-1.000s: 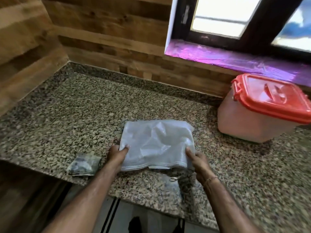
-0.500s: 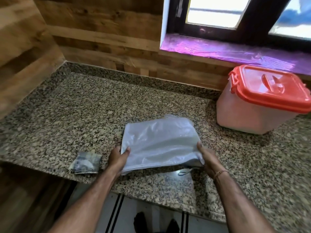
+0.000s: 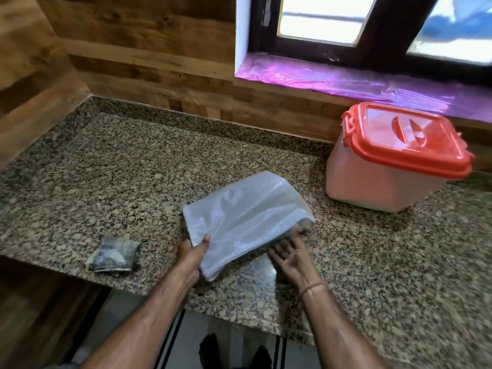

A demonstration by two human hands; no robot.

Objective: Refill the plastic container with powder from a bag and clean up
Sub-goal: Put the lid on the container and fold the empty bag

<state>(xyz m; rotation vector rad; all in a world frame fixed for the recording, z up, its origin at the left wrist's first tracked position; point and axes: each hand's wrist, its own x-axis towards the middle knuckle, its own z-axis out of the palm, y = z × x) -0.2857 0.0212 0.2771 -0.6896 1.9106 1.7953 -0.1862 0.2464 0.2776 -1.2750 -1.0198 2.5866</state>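
Head view: a folded, translucent plastic bag (image 3: 245, 217) lies near the front middle of the speckled granite desk (image 3: 133, 182), its near edge lifted off the stone. The left hand (image 3: 190, 255) pinches the bag's near left corner, thumb on top and fingers underneath. The right hand (image 3: 290, 258) is turned palm up with its fingers spread and loosely straight, the fingertips slipped under the bag's near right edge. The plastic container (image 3: 372, 182) stands at the back right of the desk, well apart from the bag, with its red lid (image 3: 399, 137) on. A small folded packet (image 3: 114, 254) lies near the desk's front edge, left of the left hand
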